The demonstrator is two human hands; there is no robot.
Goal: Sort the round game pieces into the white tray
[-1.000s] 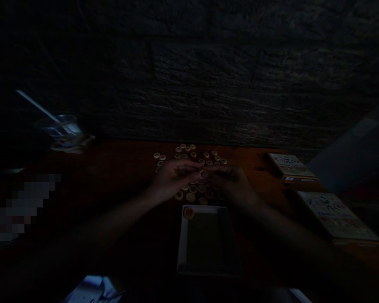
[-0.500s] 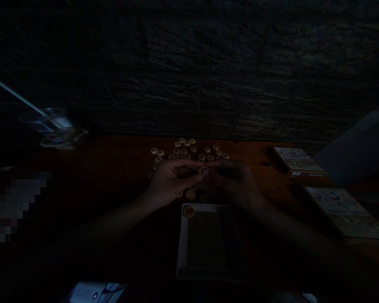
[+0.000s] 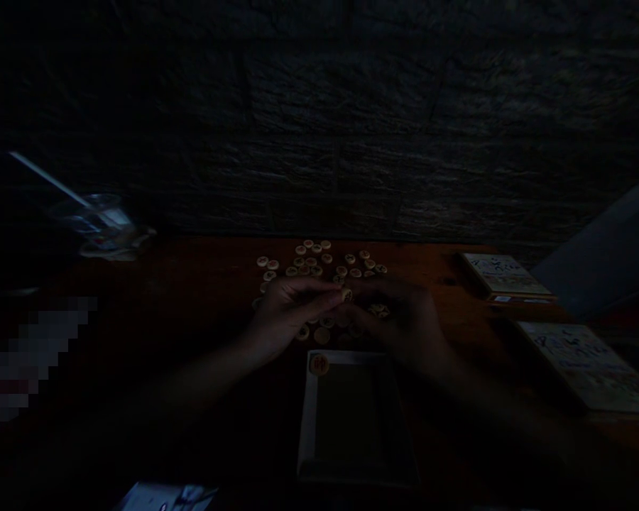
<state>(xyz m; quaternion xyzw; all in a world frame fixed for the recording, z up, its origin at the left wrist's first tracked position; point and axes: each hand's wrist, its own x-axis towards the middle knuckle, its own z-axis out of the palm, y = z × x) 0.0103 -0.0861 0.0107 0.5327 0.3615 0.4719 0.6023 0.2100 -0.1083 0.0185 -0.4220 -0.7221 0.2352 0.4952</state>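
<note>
In the dim light, my left hand (image 3: 287,309) is closed, its thumb and fingers pinching a round Chinese chess piece (image 3: 347,294) with a dark character. Close beside it, my right hand (image 3: 405,316) has thumb and fingers apart, the fingertips near the piece; whether they touch it is hard to see. Several more chess pieces (image 3: 311,262) lie scattered on the table behind and under the hands. Below the hands is a shallow open box tray (image 3: 309,419), with a chess piece bearing a red character (image 3: 319,365) in its far left corner.
A clear plastic cup with a straw (image 3: 99,216) stands at the left on the wooden table (image 3: 207,266). Two flat printed boxes (image 3: 505,273) (image 3: 580,358) lie at the right. A stone wall (image 3: 319,142) rises behind the table. Part of a bright object (image 3: 165,497) shows at the bottom edge.
My right thumb and fingers have parted from the chess piece, which my left hand keeps pinched and now shows its marked face. The view has shifted slightly.
</note>
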